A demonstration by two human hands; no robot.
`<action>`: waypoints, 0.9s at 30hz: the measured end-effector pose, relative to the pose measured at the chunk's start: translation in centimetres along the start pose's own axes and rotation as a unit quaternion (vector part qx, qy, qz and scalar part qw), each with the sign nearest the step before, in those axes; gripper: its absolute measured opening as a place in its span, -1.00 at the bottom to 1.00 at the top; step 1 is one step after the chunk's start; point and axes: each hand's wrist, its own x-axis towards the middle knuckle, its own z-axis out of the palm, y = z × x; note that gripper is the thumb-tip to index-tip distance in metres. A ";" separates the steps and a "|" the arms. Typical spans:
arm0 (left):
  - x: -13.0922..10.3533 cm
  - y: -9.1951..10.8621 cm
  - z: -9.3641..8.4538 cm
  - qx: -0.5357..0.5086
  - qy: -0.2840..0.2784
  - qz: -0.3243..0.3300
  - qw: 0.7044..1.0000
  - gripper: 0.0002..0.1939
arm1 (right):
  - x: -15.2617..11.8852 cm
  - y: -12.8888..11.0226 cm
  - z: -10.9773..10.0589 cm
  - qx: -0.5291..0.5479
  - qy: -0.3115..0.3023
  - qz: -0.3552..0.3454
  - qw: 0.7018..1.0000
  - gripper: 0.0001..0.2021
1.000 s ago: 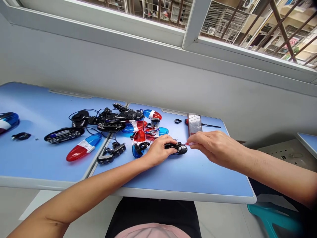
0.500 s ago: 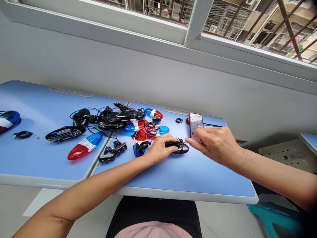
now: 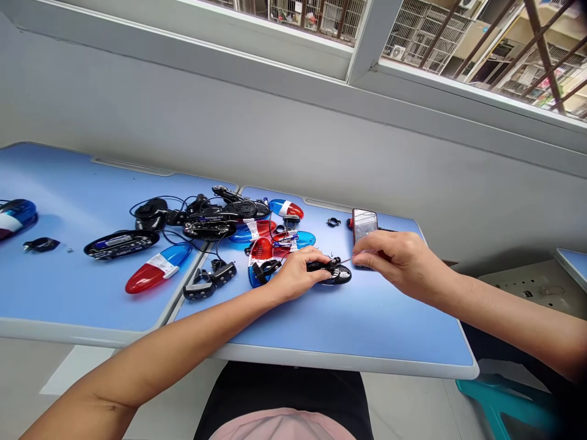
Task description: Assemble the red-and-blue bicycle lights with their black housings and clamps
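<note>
- Left hand (image 3: 293, 275), centre of frame: fingers clamped on a black base (image 3: 334, 273), pressing it to the blue counter (image 3: 348, 318).
- Right hand (image 3: 398, 260), right of centre: fingers pinched together on a thin tool (image 3: 347, 260); its tip meets the base's top. What kind of tool it is, too small to tell.
- Base lies on the right-hand counter, just right of the parts pile, near the frame's middle.
- Phone (image 3: 364, 223) lies flat above the right hand, partly hidden by the knuckles.
- Small black ring (image 3: 333, 222) just left of the phone.
- Pile left of the left hand: red and blue lenses (image 3: 261, 260), black housings, wires.
- Red-blue cover (image 3: 158, 267) on the left counter, lower left of the pile; black board (image 3: 120, 242) above it.
- Far left edge: another blue light (image 3: 16, 215), a black clip (image 3: 40, 245).
</note>
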 end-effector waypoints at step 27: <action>0.0 0.3 0.1 -0.034 -0.015 -0.022 0.999 -0.79 | 0.3 -0.1 -0.9 -0.321 -0.116 -0.238 0.909 -0.74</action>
